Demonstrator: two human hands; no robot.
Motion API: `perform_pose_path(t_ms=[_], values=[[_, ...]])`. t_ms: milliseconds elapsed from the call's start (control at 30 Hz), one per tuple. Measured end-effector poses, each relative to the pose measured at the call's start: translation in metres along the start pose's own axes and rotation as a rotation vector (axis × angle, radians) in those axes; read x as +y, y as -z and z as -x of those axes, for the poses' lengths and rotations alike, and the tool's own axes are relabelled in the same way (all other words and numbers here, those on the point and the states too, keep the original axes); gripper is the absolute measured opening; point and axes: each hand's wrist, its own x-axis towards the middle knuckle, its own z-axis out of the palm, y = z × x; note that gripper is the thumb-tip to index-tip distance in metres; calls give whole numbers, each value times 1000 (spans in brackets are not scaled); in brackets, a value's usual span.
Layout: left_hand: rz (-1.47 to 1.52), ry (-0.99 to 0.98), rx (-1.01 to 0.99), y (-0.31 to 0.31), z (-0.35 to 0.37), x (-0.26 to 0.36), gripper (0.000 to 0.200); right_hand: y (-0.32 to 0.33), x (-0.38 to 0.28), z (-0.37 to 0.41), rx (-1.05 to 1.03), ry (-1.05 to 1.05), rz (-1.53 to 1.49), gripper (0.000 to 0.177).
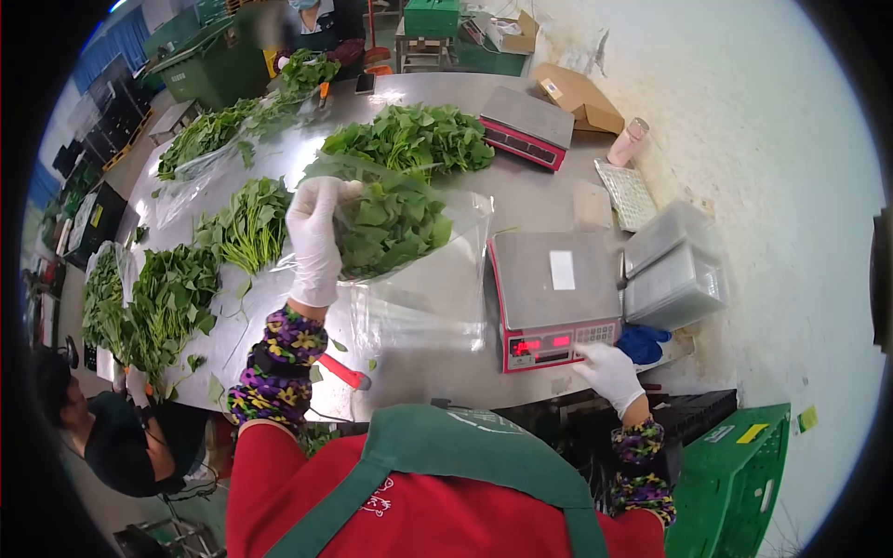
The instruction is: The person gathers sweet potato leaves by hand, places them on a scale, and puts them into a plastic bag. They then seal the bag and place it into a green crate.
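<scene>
My left hand (317,232), in a white glove, is closed on the upper edge of a clear plastic bag (423,312). Leafy greens (400,223) fill the bag's upper part, and the bag hangs above the metal table. My right hand (609,374), also gloved, is at the keypad of a red digital scale (558,279), fingers stretched toward the buttons and nothing held. Lit red digits show on the scale's display, too blurred to read. A small white label lies on its pan. Near my left forearm rests a red-handled tool (342,370), partly hidden by the sleeve.
Bunches of greens (409,138) lie across the metal table (419,381). A second scale (527,121), a pink bottle (630,139), a keyboard-like tray (625,193) and clear bins (674,279) line the wall side. Two people work at the far and left edges. A green crate (730,484) stands lower right.
</scene>
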Motion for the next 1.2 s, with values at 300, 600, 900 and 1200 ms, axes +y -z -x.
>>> perform_pose_path(t_ms=[300, 600, 900, 1200], values=[[47, 44, -140, -18, -5, 55, 19, 133, -153, -90, 344, 722, -751, 27], [-47, 346, -165, -55, -38, 47, 17, 201, -139, -83, 357, 464, -1126, 13], [127, -8, -543, -162, -9, 6, 36, 220, -47, -30, 770, 122, -395, 16], [-178, 138, -715, -107, 167, -149, 15, 87, -10, -77, 607, 343, -227, 36]])
